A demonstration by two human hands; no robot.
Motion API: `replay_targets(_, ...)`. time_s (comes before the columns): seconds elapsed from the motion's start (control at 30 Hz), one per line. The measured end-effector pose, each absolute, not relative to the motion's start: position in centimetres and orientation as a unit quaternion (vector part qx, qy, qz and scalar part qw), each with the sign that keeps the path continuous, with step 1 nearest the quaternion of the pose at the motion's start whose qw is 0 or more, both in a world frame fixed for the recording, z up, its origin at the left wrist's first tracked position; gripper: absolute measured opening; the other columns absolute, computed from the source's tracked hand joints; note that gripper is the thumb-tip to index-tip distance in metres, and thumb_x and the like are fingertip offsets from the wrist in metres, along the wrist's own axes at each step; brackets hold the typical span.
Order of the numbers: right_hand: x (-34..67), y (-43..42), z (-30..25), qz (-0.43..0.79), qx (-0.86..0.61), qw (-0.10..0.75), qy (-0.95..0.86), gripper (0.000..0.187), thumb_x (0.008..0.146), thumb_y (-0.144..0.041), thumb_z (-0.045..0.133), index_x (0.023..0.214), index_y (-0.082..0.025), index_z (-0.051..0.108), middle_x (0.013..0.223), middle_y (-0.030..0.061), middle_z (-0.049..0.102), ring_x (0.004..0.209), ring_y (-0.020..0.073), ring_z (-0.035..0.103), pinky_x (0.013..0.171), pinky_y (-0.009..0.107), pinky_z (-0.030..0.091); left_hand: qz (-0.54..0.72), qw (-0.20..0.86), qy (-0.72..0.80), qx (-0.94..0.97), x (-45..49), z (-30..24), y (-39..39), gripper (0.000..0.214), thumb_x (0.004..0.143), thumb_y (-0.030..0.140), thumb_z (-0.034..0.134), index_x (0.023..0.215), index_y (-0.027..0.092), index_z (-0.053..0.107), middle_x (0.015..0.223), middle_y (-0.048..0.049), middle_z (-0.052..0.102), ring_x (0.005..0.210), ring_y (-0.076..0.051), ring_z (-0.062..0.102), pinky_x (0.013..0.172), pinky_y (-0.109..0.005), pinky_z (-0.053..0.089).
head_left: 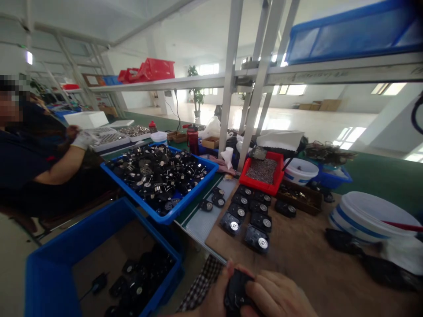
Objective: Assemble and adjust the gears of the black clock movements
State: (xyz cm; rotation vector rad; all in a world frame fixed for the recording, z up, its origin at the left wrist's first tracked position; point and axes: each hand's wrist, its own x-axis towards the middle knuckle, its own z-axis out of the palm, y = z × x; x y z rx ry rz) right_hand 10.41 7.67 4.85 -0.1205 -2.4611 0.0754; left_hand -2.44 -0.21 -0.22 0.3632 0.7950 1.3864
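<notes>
At the bottom edge both my hands hold one black round part (236,290). My left hand (216,295) grips its left side with the thumb up. My right hand (276,295) wraps over it from the right, fingers curled. Just beyond, on the brown wooden board (297,259), lie two rows of black parts with silver centres (251,215). A few more of these lie on the grey mat (211,200).
A blue crate of black parts (158,178) stands left of the board. A lower blue bin (99,259) sits at my left. A red tray of small pieces (262,171), white buckets (373,215) and metal frame posts (228,75) stand behind. A seated person (36,163) works at left.
</notes>
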Motion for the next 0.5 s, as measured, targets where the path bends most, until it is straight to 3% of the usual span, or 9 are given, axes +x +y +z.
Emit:
replay_targets(0.17, 9.2, 7.5, 6.2, 0.026, -0.041, 0.329, -0.943, 0.042, 0.104, -0.038, 0.023, 0.076, -0.02, 0.048, 0.061, -0.0017, 0.056, 0.053, 0.0138, 0.052, 0.053, 0.028, 0.038, 0.633, 0.724, 0.262, 0.077, -2.9, 1.4, -0.4, 0.048, 0.078, 0.064, 0.056, 0.086, 0.017, 0.066, 0.073, -0.0006, 0.062, 0.062, -0.012, 0.057, 0.059, -0.021, 0.041)
replay_targets(0.4, 7.4, 8.1, 7.2, 0.044, -0.011, 0.312, -0.949, 0.038, 0.104, -0.035, 0.03, 0.083, -0.017, 0.056, 0.061, -0.0009, 0.053, 0.053, 0.0151, 0.047, 0.052, 0.028, 0.033, 0.67, 0.695, 0.244, 0.088, -4.6, 2.2, -0.4, 0.05, 0.085, 0.06, 0.048, 0.093, 0.013, 0.064, 0.085, -0.0053, 0.064, 0.084, -0.017, 0.06, 0.08, -0.026, 0.044)
replay_targets(0.5, 6.3, 8.3, 7.6, 0.06, -0.02, 0.29, -0.955, 0.042, 0.104, -0.037, 0.027, 0.08, -0.018, 0.055, 0.061, -0.0007, 0.054, 0.054, 0.015, 0.048, 0.053, 0.028, 0.035, 0.679, 0.685, 0.248, 0.095, -5.3, 2.2, -0.3, 0.05, 0.087, 0.059, 0.045, 0.094, 0.014, 0.063, 0.077, -0.0028, 0.061, 0.069, -0.014, 0.058, 0.064, -0.022, 0.044)
